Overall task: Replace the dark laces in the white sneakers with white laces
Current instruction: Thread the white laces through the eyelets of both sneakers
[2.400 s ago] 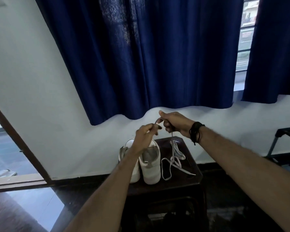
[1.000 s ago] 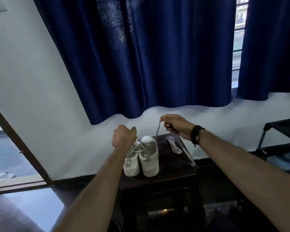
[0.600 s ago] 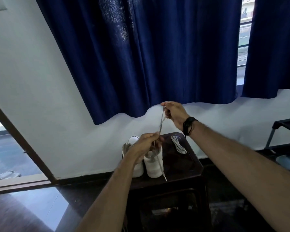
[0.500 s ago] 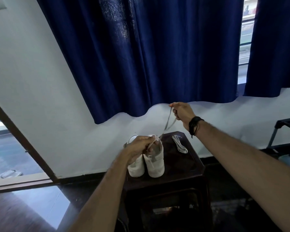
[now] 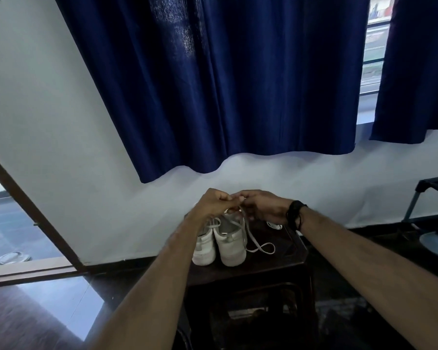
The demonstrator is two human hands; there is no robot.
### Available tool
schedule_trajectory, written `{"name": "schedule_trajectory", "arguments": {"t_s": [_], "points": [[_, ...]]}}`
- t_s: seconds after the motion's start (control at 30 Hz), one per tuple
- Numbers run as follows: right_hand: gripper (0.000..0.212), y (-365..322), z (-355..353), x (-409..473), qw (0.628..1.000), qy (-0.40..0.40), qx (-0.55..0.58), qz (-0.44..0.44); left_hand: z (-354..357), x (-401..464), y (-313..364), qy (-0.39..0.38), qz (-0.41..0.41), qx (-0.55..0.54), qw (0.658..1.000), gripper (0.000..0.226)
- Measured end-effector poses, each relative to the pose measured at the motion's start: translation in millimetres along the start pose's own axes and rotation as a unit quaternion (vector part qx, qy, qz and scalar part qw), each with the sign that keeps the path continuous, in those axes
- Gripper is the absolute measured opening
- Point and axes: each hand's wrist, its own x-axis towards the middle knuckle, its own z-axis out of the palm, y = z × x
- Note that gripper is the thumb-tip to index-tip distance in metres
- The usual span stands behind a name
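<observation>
Lacing is underway: our left hand (image 5: 214,204) and right hand (image 5: 262,207) seemingly pinch the white lace (image 5: 259,246) above the right sneaker (image 5: 229,245) on the desk (image 5: 276,263); next we thread another eyelet.

Right hand (image 5: 263,207) dropped from its raised position to meet left hand (image 5: 213,204) at frame centre, above the shoes (image 5: 229,245). Lace (image 5: 257,245), earlier taut between the hands, now trails looped on the bench (image 5: 283,263).

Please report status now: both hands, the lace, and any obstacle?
Left hand and right hand together, both pinching white lace above right sneaker. Lace tail looped on stool. No obstacle visible.
</observation>
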Motion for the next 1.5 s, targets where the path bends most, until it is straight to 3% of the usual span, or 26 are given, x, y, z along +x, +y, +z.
{"name": "schedule_trajectory", "arguments": {"t_s": [0.1, 0.23, 0.33, 0.37, 0.43, 0.5, 0.57, 0.73, 0.8, 0.87, 1.0, 1.13, 1.23, 1.3, 1.37, 1.43, 1.5], "points": [[0.026, 4, -7, -1, 0.999, 0.020, -0.038, -0.018, -5, 1, 1, 0.006, -0.010, 0.007, 1.000, 0.038], [0.018, 7, -20, -5, 0.988, 0.106, -0.087, -0.067, -8, 1, -7, -0.009, -0.028, -0.026, 0.999, 0.027], [0.006, 12, -24, 3, 0.965, 0.117, -0.231, -0.049, -3, 8, -15, 0.028, -0.029, -0.034, 0.999, 0.033], [0.012, 15, -24, 8, 0.961, 0.101, -0.255, -0.039, -1, 11, -16, 0.038, -0.030, -0.032, 0.998, 0.036], [0.027, 17, -18, 14, 0.977, 0.075, -0.196, -0.043, 5, 18, -15, 0.050, -0.035, -0.006, 0.998, 0.038], [0.024, 17, -13, 17, 0.982, 0.064, -0.165, -0.069, 12, 24, -14, 0.079, -0.033, 0.025, 0.996, 0.041], [0.018, 15, -13, 19, 0.978, 0.103, -0.151, -0.101, 17, 28, -12, 0.104, -0.027, 0.032, 0.994, 0.042], [0.018, -22, -27, 23, 0.969, 0.144, 0.108, -0.169, 37, 14, 0, -0.061, 0.002, -0.132, 0.989, 0.042], [0.021, -43, -33, 27, 0.951, 0.160, 0.175, -0.197, 43, 13, 1, -0.137, 0.003, -0.191, 0.972, 0.034], [0.022, -60, -43, 31, 0.932, 0.209, 0.199, -0.218, 37, 11, 5, -0.158, -0.019, -0.196, 0.968, 0.023], [0.021, -66, -75, 25, 0.906, 0.311, 0.153, -0.243, -21, 19, 4, -0.039, -0.061, -0.045, 0.996, 0.037], [0.017, -38, -88, 20, 0.917, 0.321, 0.063, -0.228, -69, 43, 13, 0.090, -0.013, 0.069, 0.993, 0.035], [0.016, -14, -77, 24, 0.931, 0.307, -0.004, -0.200, -78, 73, 21, 0.233, 0.095, 0.276, 0.928, 0.029], [0.015, -1, -73, 32, 0.938, 0.283, -0.059, -0.191, -71, 87, 20, 0.251, 0.115, 0.388, 0.879, 0.027], [0.012, 11, -67, 40, 0.942, 0.258, -0.129, -0.173, -51, 92, 10, 0.260, 0.085, 0.461, 0.844, 0.024], [0.010, 25, -61, 52, 0.940, 0.250, -0.189, -0.136, -19, 84, 0, 0.292, 0.057, 0.442, 0.846, 0.027], [0.015, 41, -56, 62, 0.933, 0.260, -0.237, -0.083, 16, 71, -10, 0.279, 0.031, 0.389, 0.877, 0.025]]}}
